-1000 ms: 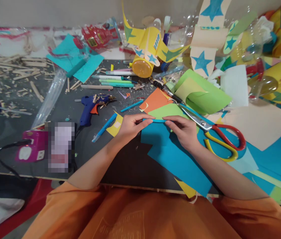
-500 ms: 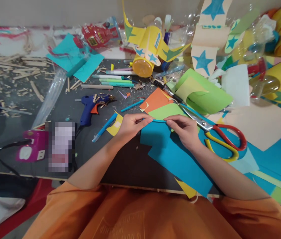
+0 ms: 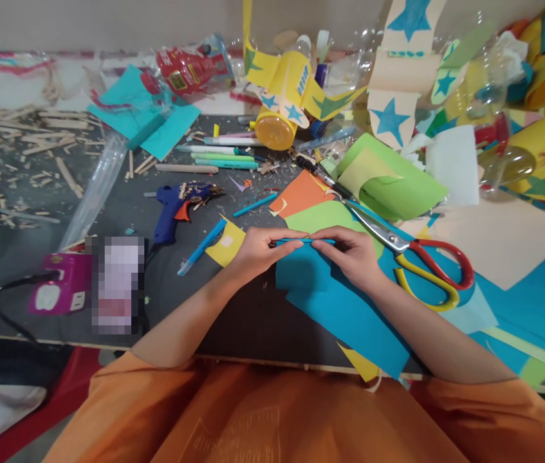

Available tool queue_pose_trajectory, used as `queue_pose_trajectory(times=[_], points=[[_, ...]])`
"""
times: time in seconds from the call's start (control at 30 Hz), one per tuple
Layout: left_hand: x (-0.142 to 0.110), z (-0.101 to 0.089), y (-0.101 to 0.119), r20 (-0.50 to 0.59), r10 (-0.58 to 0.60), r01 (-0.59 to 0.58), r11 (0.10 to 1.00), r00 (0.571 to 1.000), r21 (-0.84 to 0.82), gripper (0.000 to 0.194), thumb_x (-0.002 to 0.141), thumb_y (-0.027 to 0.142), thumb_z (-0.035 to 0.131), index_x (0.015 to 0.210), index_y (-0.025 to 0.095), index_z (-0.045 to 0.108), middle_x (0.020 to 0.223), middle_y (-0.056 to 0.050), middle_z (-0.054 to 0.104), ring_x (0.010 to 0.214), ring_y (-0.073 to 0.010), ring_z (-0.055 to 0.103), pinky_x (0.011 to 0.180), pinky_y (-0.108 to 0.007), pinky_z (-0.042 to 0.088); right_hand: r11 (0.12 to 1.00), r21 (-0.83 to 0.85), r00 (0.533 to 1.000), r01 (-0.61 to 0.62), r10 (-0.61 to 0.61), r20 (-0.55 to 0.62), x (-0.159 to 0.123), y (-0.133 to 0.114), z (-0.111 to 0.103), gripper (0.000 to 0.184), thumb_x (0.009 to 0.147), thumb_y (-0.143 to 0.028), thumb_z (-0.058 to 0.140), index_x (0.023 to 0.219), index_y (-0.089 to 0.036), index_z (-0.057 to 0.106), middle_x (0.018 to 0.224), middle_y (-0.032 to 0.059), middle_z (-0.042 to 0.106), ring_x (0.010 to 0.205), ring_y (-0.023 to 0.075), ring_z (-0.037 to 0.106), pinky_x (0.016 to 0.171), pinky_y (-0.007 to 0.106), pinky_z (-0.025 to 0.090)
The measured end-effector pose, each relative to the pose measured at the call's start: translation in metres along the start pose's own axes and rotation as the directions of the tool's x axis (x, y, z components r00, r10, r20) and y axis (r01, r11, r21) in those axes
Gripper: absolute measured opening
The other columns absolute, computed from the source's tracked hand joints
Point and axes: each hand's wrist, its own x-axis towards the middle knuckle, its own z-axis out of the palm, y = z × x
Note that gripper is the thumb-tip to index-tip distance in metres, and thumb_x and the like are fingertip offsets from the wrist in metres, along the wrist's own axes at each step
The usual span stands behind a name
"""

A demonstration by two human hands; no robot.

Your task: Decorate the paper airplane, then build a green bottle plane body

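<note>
Between both hands is a small blue sheet of paper (image 3: 301, 270), its top edge narrow and folded or rolled over. My left hand (image 3: 260, 252) pinches that edge from the left, thumb below and fingers above. From the other side my right hand (image 3: 352, 254) pinches it in the same way, the two thumbs nearly meeting. Below lies a larger blue sheet (image 3: 354, 321) on the table. Scissors (image 3: 400, 241) with red and yellow handles rest just right of my right hand. Left of my left hand are a yellow paper scrap (image 3: 226, 241) and a blue pen (image 3: 202, 247).
A blue glue gun (image 3: 168, 209) lies to the left, near a purple power block (image 3: 62, 283). Pens, wood sticks and scraps litter the back. A yellow bottle rocket (image 3: 279, 96), green paper (image 3: 392, 180) and a red bottle (image 3: 188, 71) stand or lie farther off.
My hands have slid toward each other along the blue paper's top edge. The thumbs are closer together, and the paper sits slightly lower in view.
</note>
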Motion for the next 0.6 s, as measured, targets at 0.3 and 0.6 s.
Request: queue_pose_trajectory(times=[0.3, 0.6], points=[[0.0010, -0.0037, -0.0020, -0.041, -0.034, 0.032, 0.998, 0.999, -0.058, 0.021, 0.081, 0.041, 0.072, 0.091, 0.025, 0.081, 0.097, -0.004, 0.080, 0.095, -0.0247, 0.075, 0.074, -0.028, 0.061, 0.992, 0.122, 0.999, -0.029, 0.033, -0.034, 0.0025, 0.0019, -0.0023, 0.014, 0.077, -0.039, 0.076, 0.081, -0.026, 0.080, 0.086, 0.0026, 0.081, 0.078, 0.0189, 0.074, 0.073, 0.033, 0.061], [0.0036, -0.0032, -0.0083, -0.072, -0.030, 0.023, 0.995, 0.997, -0.097, 0.021, 0.077, 0.037, 0.075, 0.092, 0.024, 0.082, 0.092, -0.005, 0.080, 0.082, -0.0224, 0.075, 0.062, -0.026, 0.057, 0.991, 0.131, 0.998, -0.018, 0.027, -0.063, 0.0037, 0.0026, -0.0021, 0.013, 0.076, -0.040, 0.077, 0.079, -0.028, 0.081, 0.084, 0.0026, 0.080, 0.079, 0.0201, 0.075, 0.072, 0.034, 0.061]])
